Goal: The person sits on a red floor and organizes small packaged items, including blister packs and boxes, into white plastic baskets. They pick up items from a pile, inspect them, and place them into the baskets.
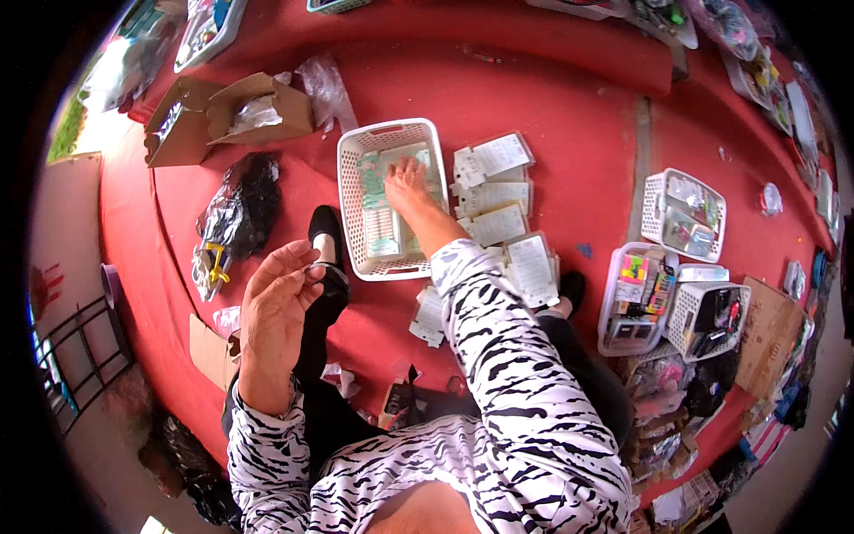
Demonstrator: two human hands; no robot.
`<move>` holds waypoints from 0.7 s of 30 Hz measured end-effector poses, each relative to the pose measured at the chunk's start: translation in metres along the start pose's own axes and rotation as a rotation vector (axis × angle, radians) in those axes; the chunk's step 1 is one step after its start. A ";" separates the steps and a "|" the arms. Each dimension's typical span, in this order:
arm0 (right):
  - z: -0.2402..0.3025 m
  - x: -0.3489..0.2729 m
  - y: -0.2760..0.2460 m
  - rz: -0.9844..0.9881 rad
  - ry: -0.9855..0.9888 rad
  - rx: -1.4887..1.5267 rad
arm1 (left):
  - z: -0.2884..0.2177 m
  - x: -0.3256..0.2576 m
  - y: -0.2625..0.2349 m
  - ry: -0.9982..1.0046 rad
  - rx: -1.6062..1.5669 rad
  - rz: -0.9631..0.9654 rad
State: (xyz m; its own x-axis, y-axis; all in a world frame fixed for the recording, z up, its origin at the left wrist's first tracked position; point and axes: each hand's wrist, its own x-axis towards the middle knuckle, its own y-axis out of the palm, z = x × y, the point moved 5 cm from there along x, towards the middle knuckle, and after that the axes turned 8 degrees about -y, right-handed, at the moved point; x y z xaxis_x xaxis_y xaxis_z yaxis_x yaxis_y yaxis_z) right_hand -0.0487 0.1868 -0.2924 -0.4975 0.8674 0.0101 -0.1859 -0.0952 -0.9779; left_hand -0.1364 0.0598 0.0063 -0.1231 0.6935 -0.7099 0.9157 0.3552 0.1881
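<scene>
A white plastic basket (391, 131) with perforated sides stands on the red floor in front of me. Inside lie flat green-and-white packs (382, 233), some with a clear, shiny surface. My right hand (407, 184) reaches into the basket, its fingers spread and touching the top of the packs. To the left of the basket, my left hand (277, 307) is raised with its thumb and fingertips drawn close in a pinch. Anything small between those fingertips cannot be made out. Right of the basket, white printed cards (498, 191) lie in overlapping stacks.
Opened cardboard boxes (260, 111) and a black plastic bag (240, 200) lie at the left, near a yellow plastic piece (216, 262). Filled white baskets (654, 209) and a clear bin (614, 311) stand at the right. My feet flank the basket.
</scene>
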 end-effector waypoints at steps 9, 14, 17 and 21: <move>-0.181 -0.011 -0.104 0.278 -0.208 -0.082 | -0.010 -0.002 0.025 0.055 -0.002 0.105; -0.196 -0.047 -0.046 0.391 -0.227 -0.210 | 0.006 0.006 0.034 -0.016 0.044 0.050; -0.191 -0.041 -0.039 0.255 -0.057 -0.111 | 0.006 0.008 0.044 -0.023 0.092 0.028; -0.250 -0.022 -0.033 0.117 0.071 0.194 | 0.008 0.015 0.058 -0.029 0.087 0.085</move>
State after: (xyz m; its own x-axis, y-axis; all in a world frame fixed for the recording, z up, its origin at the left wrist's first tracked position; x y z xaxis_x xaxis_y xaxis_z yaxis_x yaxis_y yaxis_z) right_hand 0.1799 0.2928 -0.3120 -0.4658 0.8764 -0.1222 -0.2934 -0.2832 -0.9131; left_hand -0.0825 0.0857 0.0014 -0.0337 0.6995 -0.7138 0.9522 0.2396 0.1898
